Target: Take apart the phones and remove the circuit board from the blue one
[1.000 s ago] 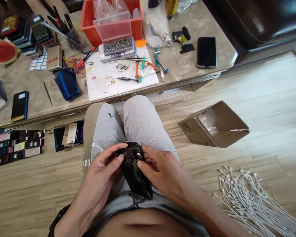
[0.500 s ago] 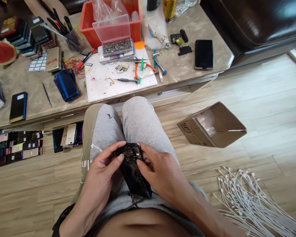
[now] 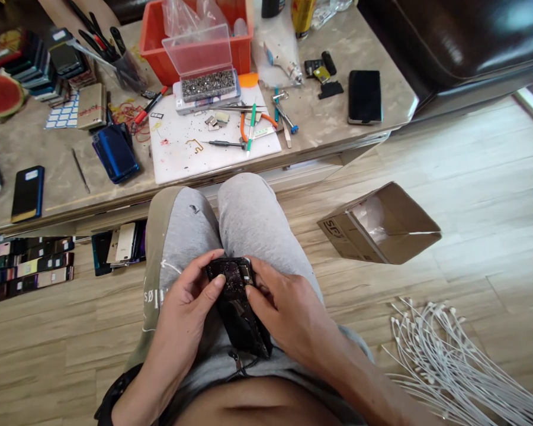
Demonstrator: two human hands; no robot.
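Observation:
A black smartphone [image 3: 238,316] with a shattered surface is held above my lap, its lower end near the waist of the grey trousers [image 3: 253,219]. My left hand [image 3: 195,296] grips the upper left edge, with the thumb pressed on the cracked face. On the opposite edge my right hand [image 3: 279,296] is closed, its thumb by the side near the top. Inner parts seem exposed at the upper right corner of the phone. The fingers behind the phone are hidden.
On the table ahead lies a white mat [image 3: 173,154] with a screwdriver [image 3: 224,144], pliers [image 3: 262,118] and a box of screws [image 3: 206,86]. A red bin [image 3: 153,50] stands behind. On the floor are a cardboard box [image 3: 355,236] and white cables [image 3: 439,349].
Both hands keep their grip on the phone. Its cracked face now shows slightly flatter to my view, with less lifted at the upper right. The whole scene has shifted a little left.

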